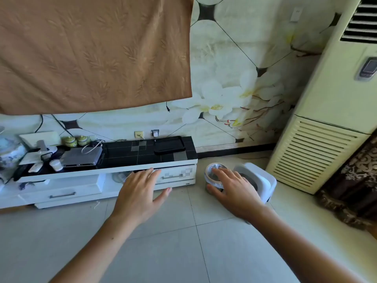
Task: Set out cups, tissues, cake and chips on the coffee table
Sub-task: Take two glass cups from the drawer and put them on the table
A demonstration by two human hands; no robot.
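Observation:
My left hand (140, 193) is stretched forward with straight, spread fingers, in front of the low white TV stand (114, 170), and holds nothing. My right hand (234, 188) is also open and reaches out over a small round bin (211, 170) lined with a clear bag on the floor. A small white cup (56, 164) lies on the stand's black top at the left. No tissues, cake, chips or coffee table are in view.
A black tray (169, 145), a grey set-top box (81, 157), two green lidded jars (76, 140) and a blue-white vase (9, 153) stand on the TV stand. A white stool (261, 176) sits beside the bin. A tall air conditioner (330, 119) fills the right. The floor is tiled.

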